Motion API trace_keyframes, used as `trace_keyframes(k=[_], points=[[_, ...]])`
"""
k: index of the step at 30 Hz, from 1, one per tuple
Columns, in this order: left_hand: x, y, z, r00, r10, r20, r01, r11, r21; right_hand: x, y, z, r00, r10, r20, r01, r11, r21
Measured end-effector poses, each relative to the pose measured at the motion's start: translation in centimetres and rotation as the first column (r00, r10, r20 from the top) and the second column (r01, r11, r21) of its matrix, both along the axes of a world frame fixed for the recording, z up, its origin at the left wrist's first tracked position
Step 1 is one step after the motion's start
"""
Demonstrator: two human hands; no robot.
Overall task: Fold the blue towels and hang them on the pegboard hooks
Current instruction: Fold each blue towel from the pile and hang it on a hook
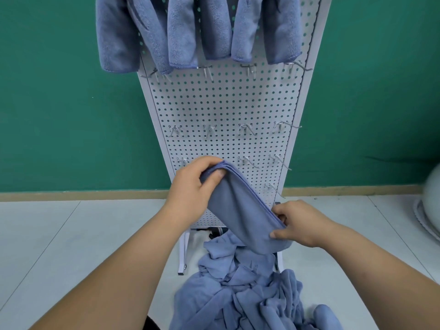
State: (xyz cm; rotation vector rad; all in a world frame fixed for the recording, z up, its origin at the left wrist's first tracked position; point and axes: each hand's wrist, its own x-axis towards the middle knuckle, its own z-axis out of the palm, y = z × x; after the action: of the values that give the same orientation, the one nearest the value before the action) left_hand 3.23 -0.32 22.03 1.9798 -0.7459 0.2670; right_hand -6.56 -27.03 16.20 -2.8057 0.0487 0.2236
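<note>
A folded blue towel point(240, 210) stretches between both hands in front of the white pegboard point(226, 103). My left hand point(192, 186) grips its upper left end, thumb over the folded layers. My right hand point(297, 225) pinches its lower right end. Several folded blue towels point(181, 32) hang from hooks along the top of the pegboard. A heap of loose blue towels point(238, 294) lies on the floor below my hands. Bare metal hooks point(209, 129) stick out in rows across the board's middle and lower part.
The pegboard stands on white legs point(183, 253) against a green wall point(59, 103). The floor is pale tile point(71, 234). A white rounded object point(431, 210) sits at the right edge.
</note>
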Motion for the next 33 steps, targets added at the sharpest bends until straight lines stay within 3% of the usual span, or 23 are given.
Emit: trace_keyframes(k=[6, 9, 12, 14, 16, 19, 24, 29, 33], points=[[1.1, 1.0, 0.1, 0.991, 0.072, -0.112, -0.083, 0.992, -0.093, 0.2, -0.6, 0.7, 0.999, -0.041, -0.022, 0.041, 0.999, -0.024], [1.7, 1.3, 0.0, 0.977, 0.122, -0.175, -0.151, 0.975, -0.164, -0.1, -1.4, 1.4, 0.995, -0.102, 0.001, 0.102, 0.994, 0.039], [2.3, 1.5, -0.2, 0.958, 0.148, -0.247, -0.21, 0.946, -0.248, -0.6, -2.2, 2.6, 0.975, -0.203, 0.085, 0.185, 0.965, 0.185], [2.6, 1.6, -0.2, 0.94, 0.153, -0.304, -0.246, 0.924, -0.294, -1.0, -2.5, 3.7, 0.931, -0.283, 0.228, 0.214, 0.934, 0.285], [2.5, 1.6, 0.0, 0.92, 0.139, -0.367, -0.273, 0.898, -0.345, -1.3, -2.5, 4.8, 0.845, -0.397, 0.358, 0.196, 0.853, 0.483], [2.3, 1.3, 0.2, 0.896, 0.114, -0.429, -0.295, 0.875, -0.384, -1.6, -2.2, 6.2, 0.733, -0.541, 0.413, 0.093, 0.682, 0.726], [2.0, 0.6, 0.5, 0.881, 0.101, -0.462, -0.315, 0.854, -0.413, -2.0, -1.5, 7.7, 0.671, -0.653, 0.351, 0.023, 0.492, 0.871], [1.7, 0.4, 0.1, 0.87, 0.142, -0.472, -0.341, 0.866, -0.366, -2.0, -2.1, 7.4, 0.687, -0.666, 0.29, 0.149, 0.52, 0.841], [2.0, 0.4, -0.5, 0.809, 0.165, -0.565, -0.382, 0.877, -0.292, -1.7, -3.0, 6.4, 0.741, -0.663, 0.108, 0.252, 0.424, 0.87]])
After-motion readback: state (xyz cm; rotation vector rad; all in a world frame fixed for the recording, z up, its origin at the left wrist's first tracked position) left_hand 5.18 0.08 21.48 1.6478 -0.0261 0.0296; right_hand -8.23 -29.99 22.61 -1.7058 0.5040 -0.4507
